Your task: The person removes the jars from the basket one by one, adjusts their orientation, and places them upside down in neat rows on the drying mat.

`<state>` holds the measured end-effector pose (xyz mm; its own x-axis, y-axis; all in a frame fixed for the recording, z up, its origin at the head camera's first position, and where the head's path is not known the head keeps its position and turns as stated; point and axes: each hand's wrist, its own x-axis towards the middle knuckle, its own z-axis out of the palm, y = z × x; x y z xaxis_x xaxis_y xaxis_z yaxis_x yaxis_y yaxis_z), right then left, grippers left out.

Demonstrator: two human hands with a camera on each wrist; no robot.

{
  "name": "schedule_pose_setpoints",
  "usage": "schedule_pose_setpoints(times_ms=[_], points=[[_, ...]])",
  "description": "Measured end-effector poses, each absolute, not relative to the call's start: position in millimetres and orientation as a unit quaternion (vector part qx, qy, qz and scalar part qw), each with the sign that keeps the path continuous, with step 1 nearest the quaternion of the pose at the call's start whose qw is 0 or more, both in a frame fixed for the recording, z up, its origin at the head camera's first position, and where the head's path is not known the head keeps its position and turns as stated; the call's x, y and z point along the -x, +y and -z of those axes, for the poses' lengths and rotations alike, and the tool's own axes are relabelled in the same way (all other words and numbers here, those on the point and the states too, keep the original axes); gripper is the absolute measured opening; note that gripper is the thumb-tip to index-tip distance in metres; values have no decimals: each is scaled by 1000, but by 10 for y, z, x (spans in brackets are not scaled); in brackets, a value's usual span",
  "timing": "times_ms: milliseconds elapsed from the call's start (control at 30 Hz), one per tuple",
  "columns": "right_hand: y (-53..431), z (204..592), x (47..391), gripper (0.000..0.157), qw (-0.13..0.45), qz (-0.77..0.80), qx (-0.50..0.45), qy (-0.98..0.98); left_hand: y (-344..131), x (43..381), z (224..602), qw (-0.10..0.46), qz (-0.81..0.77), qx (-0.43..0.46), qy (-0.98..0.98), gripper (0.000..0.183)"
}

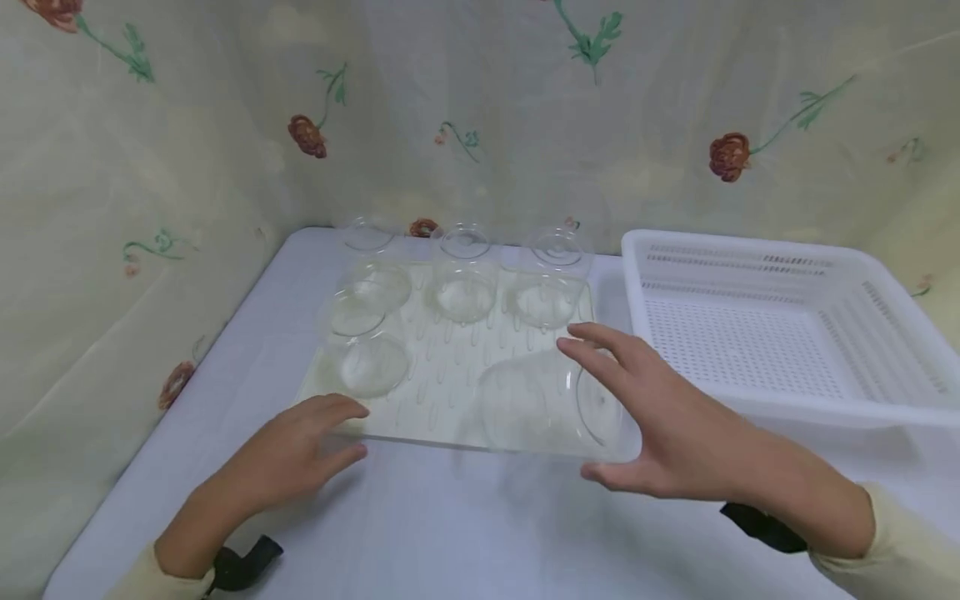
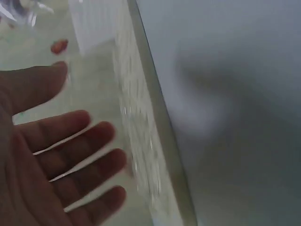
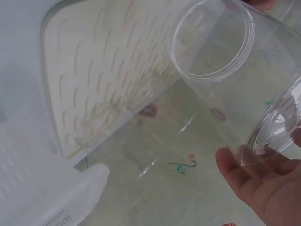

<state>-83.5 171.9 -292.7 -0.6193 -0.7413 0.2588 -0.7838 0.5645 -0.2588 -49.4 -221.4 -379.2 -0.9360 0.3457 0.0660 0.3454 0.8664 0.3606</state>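
My right hand (image 1: 663, 421) holds a clear drinking glass (image 1: 517, 408) by its base end. The glass lies sideways in the air over the front right of a cream draining mat (image 1: 442, 400), its open rim turned left. In the right wrist view, fingertips (image 3: 228, 165) touch the glass around its thick base. Near the mat's front left corner is my left hand (image 1: 288, 458), fingers apart and slightly bent, holding nothing. Several more clear glasses stand on the mat: a row along the back, including a middle glass (image 1: 465, 283), and a front left glass (image 1: 371, 358). They appear upside down.
To the right of the mat stands a white perforated plastic basket (image 1: 637, 308). A white cloth (image 1: 420, 525) covers the table. Flower-patterned curtains (image 1: 510, 125) hang behind the table and along its sides.
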Motion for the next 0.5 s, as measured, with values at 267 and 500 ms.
schedule_pose_setpoints(times_ms=[267, 500], points=[[1690, 2687, 1197, 107, -21, -152, -365, -918, -2587, 705, 3865, -39, -64, -202, 977, 44], [1552, 2739, 1463, 99, -55, -134, -371, -918, -2635, 831, 3951, 13, -72, -206, 976, 42]])
